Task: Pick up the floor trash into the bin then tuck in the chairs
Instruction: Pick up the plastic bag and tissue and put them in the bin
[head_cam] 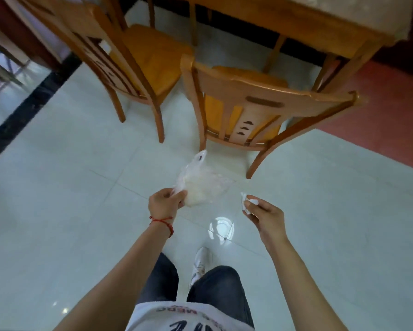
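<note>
A home dining room, as we saw it from above.

We stood on a glossy pale tiled floor (pixel 69 199) with a black border strip (pixel 31 108) along one side and a red-toned area (pixel 389 130) on the other. Before us were two matching wooden dining chairs, the near chair (pixel 255 108) and the far chair (pixel 138 60), both with cushioned seats, pulled out from a wooden desk (pixel 296 17) whose top carried a pale cloth (pixel 372 8). The furniture looked domestic rather than commercial.

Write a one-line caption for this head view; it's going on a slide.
Left hand holds a clear plastic bag, right hand a crumpled tissue, before two untucked wooden chairs.
</note>
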`<state>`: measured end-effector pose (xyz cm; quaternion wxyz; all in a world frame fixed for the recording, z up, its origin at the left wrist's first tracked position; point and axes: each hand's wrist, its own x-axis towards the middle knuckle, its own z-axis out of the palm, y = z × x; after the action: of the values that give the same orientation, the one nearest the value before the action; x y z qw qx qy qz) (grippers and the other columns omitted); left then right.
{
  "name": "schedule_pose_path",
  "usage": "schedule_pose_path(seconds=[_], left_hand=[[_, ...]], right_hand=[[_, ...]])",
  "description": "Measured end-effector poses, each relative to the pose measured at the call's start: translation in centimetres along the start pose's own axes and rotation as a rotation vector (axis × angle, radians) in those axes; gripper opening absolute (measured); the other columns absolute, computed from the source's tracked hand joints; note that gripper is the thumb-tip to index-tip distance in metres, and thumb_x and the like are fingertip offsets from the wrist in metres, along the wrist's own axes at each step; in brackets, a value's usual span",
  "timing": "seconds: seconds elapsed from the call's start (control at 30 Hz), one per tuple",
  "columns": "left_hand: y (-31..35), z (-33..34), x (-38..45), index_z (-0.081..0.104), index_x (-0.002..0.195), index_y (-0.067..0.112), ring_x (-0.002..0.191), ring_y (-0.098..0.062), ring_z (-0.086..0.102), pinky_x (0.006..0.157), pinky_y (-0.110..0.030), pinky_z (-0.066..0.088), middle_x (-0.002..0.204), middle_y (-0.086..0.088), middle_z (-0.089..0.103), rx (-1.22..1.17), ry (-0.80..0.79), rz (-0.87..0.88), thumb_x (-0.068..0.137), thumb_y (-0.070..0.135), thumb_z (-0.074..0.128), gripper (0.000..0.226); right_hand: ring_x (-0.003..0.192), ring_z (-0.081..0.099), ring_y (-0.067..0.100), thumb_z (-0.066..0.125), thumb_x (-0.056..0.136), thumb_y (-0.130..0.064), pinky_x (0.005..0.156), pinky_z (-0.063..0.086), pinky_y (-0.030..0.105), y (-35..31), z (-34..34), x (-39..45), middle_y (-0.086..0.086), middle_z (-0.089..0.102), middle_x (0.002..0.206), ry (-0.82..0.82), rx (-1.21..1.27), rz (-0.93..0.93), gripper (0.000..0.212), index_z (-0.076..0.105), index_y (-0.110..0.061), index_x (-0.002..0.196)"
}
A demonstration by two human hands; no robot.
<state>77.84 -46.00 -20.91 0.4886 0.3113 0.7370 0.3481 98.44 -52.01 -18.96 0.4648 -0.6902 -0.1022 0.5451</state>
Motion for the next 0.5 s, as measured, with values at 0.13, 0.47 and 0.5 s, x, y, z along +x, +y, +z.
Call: schedule_pose_path(seconds=[0.13,0.47,0.5], left_hand=[[-0.4,-5.0,0.3,0.064,0.064,0.005,0.059,-0.014,0.059,0.056,-0.013,0.054,0.062,-0.004,0.060,-0.088,0.123,-0.047,0.071,0.007,0.072,0.010],[-4.8,-20.4,0.5,0.059,0.055,0.009,0.060,-0.021,0.056,0.065,-0.028,0.055,0.051,0.001,0.058,-0.248,0.419,-0.143,0.071,0.007,0.072,0.020],[-5.4,-22.1,0.4,0.057,0.053,0.008,0.058,-0.020,0.054,0.068,-0.033,0.055,0.050,0.000,0.054,-0.259,0.452,-0.146,0.071,0.007,0.071,0.023]], right_hand=[[0.083,0.065,0.017,0.065,0.079,0.001,0.075,0.056,0.022,0.2,4.0,-0.6,0.004,0.069,0.091,-0.102,-0.096,0.010,0.017,0.068,-0.006,0.095],[0.093,0.063,0.023,0.064,0.081,-0.001,0.074,0.055,0.023,3.3,17.8,-4.5,0.006,0.067,0.096,-0.359,-0.341,0.014,0.019,0.067,-0.006,0.099],[0.093,0.063,0.023,0.065,0.081,-0.002,0.073,0.055,0.022,3.9,19.4,-5.2,0.005,0.067,0.095,-0.389,-0.363,0.016,0.017,0.067,-0.007,0.097]])
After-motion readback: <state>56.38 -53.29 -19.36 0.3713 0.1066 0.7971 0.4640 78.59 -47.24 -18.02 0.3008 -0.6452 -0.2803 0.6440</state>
